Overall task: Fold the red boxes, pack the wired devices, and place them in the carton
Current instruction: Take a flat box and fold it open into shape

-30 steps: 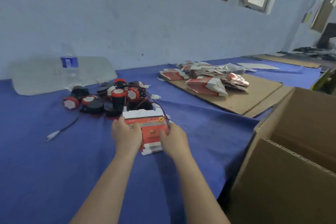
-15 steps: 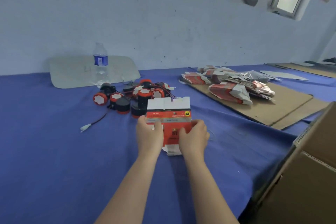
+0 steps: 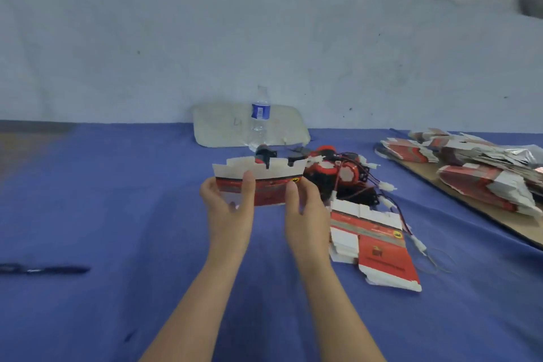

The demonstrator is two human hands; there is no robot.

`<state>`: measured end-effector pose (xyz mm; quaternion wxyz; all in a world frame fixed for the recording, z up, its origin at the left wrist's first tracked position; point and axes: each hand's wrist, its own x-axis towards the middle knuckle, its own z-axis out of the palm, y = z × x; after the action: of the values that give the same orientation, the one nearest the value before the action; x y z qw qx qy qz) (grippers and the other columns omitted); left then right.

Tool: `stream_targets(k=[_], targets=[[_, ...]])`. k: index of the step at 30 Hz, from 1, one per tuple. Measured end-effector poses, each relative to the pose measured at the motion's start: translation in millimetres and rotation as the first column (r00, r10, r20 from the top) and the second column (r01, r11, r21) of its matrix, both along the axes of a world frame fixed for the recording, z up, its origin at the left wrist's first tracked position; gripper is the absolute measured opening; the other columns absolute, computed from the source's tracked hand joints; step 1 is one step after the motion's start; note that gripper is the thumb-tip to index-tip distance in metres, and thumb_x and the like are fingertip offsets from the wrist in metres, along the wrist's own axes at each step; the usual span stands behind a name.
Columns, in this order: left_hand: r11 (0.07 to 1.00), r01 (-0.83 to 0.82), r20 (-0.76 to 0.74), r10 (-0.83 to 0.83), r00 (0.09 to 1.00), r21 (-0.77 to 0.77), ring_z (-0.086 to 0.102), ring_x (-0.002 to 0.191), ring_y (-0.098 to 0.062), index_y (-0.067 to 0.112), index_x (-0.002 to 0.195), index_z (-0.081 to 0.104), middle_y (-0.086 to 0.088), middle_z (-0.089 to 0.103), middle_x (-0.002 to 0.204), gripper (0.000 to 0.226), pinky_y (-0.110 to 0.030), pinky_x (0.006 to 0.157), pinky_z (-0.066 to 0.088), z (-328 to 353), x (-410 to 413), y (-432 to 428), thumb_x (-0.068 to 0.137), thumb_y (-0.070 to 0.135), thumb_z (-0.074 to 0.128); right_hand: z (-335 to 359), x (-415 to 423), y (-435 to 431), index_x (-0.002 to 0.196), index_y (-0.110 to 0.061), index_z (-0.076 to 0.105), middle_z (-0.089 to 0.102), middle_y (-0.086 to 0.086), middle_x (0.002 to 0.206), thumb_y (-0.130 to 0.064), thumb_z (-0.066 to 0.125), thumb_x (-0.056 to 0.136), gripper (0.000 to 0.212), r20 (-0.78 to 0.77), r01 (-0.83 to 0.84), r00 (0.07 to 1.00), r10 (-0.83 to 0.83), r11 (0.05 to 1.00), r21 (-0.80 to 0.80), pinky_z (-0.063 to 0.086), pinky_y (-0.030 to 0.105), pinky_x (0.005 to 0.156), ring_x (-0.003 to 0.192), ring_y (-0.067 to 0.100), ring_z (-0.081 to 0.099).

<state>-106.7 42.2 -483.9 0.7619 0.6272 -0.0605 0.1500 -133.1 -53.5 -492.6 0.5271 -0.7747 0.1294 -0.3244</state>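
The left hand (image 3: 227,209) and right hand (image 3: 308,214) pinch 1 flat red box (image 3: 267,189) in the air. The wired devices (image 3: 335,173) sit at 2 o'clock. A crooked squeeze could crease it wrong.

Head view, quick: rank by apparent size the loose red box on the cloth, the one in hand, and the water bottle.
1. Loose red box, spread flat and nearer the camera.
2. Held red box, partly hidden, so the gap is unsure.
3. Water bottle, clearly smallest, though farthest away.
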Motion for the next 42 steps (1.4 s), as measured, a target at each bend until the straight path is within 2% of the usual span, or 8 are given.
stream_targets(k=[2, 6, 12, 18, 23, 31, 38, 42], targets=[[0.999, -0.019, 0.020, 0.020, 1.000, -0.036, 0.049, 0.086, 0.029, 0.019, 0.116, 0.035, 0.019, 0.048, 0.110, 0.056, 0.001, 0.070, 0.040, -4.7, 4.1, 22.7, 0.076, 0.054, 0.054, -2.0, 9.9, 20.9, 0.121, -0.024, 0.057, 0.052, -0.034, 0.088, -0.038, 0.043, 0.099, 0.030, -0.002, -0.065, 0.998, 0.065, 0.998, -0.015, 0.038, -0.001, 0.066, 0.083, -0.023, 0.051], [0.999, 0.010, 0.018, -0.009, 1.000, -0.053, 0.067, 0.085, 0.002, 0.018, 0.118, 0.044, 0.007, 0.062, 0.108, 0.063, -0.024, 0.076, 0.055, -18.8, 4.1, 45.8, 0.071, 0.057, 0.057, -15.6, 20.1, 63.6, 0.108, -0.030, 0.057, 0.063, -0.022, 0.090, -0.041, 0.043, 0.098, 0.020, -0.057, -0.239, 0.970, 0.237, 0.971, -0.029, 0.041, 0.007, 0.063, 0.085, -0.003, 0.060], [1.000, -0.019, 0.073, 0.019, 0.997, 0.002, 0.064, 0.085, 0.004, 0.030, 0.107, 0.053, 0.008, 0.065, 0.105, 0.030, -0.009, 0.067, 0.048, -28.5, 10.5, 61.7, 0.082, 0.043, 0.064, -23.5, 21.6, 63.7, 0.133, -0.029, 0.047, 0.061, -0.021, 0.114, -0.040, 0.047, 0.096, 0.039, 0.049, -0.343, 0.939, 0.340, 0.919, 0.193, 0.040, 0.000, 0.074, 0.098, -0.017, 0.055], [0.998, -0.041, 0.081, 0.037, 0.996, 0.050, 0.065, 0.090, -0.001, 0.032, 0.104, 0.054, 0.009, 0.066, 0.104, 0.026, -0.016, 0.073, 0.052, -37.6, 7.9, 55.1, 0.083, 0.038, 0.068, -21.5, 18.9, 57.8, 0.134, -0.026, 0.050, 0.064, -0.006, 0.120, -0.029, 0.051, 0.097, 0.037, 0.134, -0.404, 0.914, 0.382, 0.885, 0.231, 0.048, 0.013, 0.083, 0.103, 0.000, 0.062], [0.998, -0.060, 0.041, 0.058, 0.997, 0.030, 0.063, 0.090, -0.003, 0.033, 0.096, 0.055, 0.009, 0.065, 0.101, 0.024, -0.015, 0.072, 0.050, -37.0, 3.8, 52.3, 0.084, 0.054, 0.053, -20.8, 15.3, 56.6, 0.128, -0.027, 0.056, 0.068, -0.008, 0.112, -0.020, 0.050, 0.098, 0.031, 0.147, -0.417, 0.909, 0.391, 0.850, 0.320, 0.051, 0.015, 0.077, 0.095, 0.001, 0.065], [0.972, -0.195, -0.140, 0.177, 0.974, -0.129, 0.056, 0.084, -0.014, 0.023, 0.087, 0.054, 0.006, 0.060, 0.090, 0.024, -0.027, 0.072, 0.045, -29.8, 10.4, 54.3, 0.099, 0.030, 0.035, -25.7, 17.0, 64.8, 0.114, -0.021, 0.063, 0.067, -0.016, 0.095, -0.016, 0.049, 0.097, 0.023, 0.124, -0.423, 0.906, 0.404, 0.870, 0.253, 0.045, 0.008, 0.071, 0.083, -0.006, 0.059], [0.987, 0.008, 0.066, -0.019, 0.998, 0.162, 0.051, 0.109, 0.005, 0.027, 0.126, 0.053, 0.017, 0.056, 0.121, 0.058, -0.004, 0.087, 0.038, -42.2, -0.7, 45.8, 0.085, 0.060, 0.029, -33.5, 23.0, 55.4, 0.109, -0.043, 0.053, 0.062, -0.020, 0.100, -0.004, 0.043, 0.092, 0.044, 0.056, -0.191, 0.981, 0.184, 0.958, 0.213, 0.042, 0.008, 0.069, 0.090, -0.004, 0.058], [0.973, 0.043, 0.052, -0.056, 0.997, 0.226, 0.046, 0.113, 0.010, 0.035, 0.128, 0.046, 0.020, 0.049, 0.125, 0.031, 0.000, 0.090, 0.035, -47.3, 1.1, 40.0, 0.100, 0.038, 0.035, -34.8, 25.1, 49.6, 0.120, -0.037, 0.052, 0.060, -0.014, 0.111, 0.003, 0.035, 0.094, 0.051, 0.022, -0.188, 0.982, 0.187, 0.960, 0.209, 0.040, -0.001, 0.068, 0.094, -0.003, 0.056]])
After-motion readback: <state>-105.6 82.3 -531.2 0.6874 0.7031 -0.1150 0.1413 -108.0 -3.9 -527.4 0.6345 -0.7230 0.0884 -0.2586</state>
